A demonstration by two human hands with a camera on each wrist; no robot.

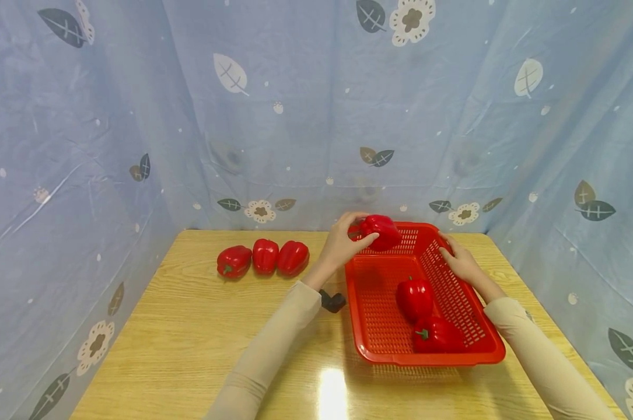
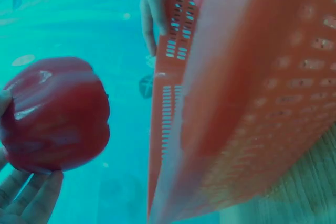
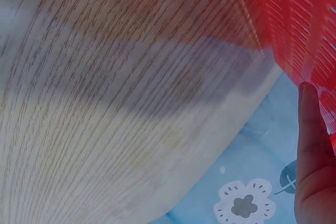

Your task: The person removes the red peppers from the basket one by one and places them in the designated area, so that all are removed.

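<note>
My left hand grips a red bell pepper above the far left corner of a red plastic basket. In the left wrist view, fingertips and thumb press the sides of this glossy pepper, held apart from the basket wall. My right hand holds the basket's right rim, thumb inside and fingers along the outside. One straight finger shows against the slotted wall in the right wrist view. Inside the basket lie two red bell peppers, one farther back and one nearer.
Three more red bell peppers lie in a row on the wooden table, left of the basket: left, middle and right. A small black object shows by my left wrist. A blue patterned curtain surrounds the table's back and sides.
</note>
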